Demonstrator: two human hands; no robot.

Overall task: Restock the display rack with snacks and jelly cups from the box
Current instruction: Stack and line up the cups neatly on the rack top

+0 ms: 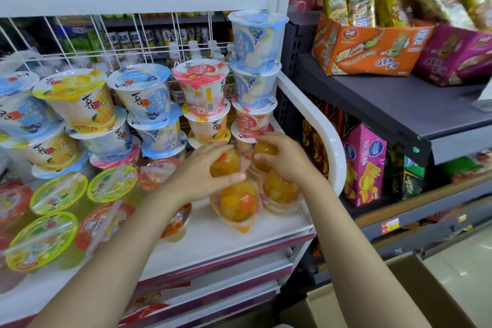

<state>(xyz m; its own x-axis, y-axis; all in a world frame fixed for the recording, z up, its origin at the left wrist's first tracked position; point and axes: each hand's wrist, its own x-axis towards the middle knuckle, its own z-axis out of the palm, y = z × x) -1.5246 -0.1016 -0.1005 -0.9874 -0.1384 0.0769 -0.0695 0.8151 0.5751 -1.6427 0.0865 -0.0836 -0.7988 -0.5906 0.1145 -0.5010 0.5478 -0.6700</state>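
Closest thing to the lens is the person's 2 bare forearms, coming in from about 7 and 5 o'clock and meeting near the middle of the view. The cardboard box (415,298) is sitting open on the floor down at 5 o'clock, and I can't see what's inside it.

The left hand (205,170) is curling its fingers around an orange jelly cup (225,164), and the right hand (282,157) is gripping a second orange jelly cup (263,153) just beside it. Both cups are being held over the white display rack (213,234), right above 2 more upturned fruit cups (239,204) already lying on the shelf, so it looks like they're building a second layer.

Directly behind the hands, at 12 o'clock, a tall stack of cups (255,74) is standing against the rack's curved side rail (319,120), and the right hand is practically touching the bottom one.

What could go wrong, I reckon: those rounded cups are giving almost no flat seat, so the new ones could be sliding off toward the shelf's front edge. And any knuckle bump on that tower's base could be tipping the whole column.
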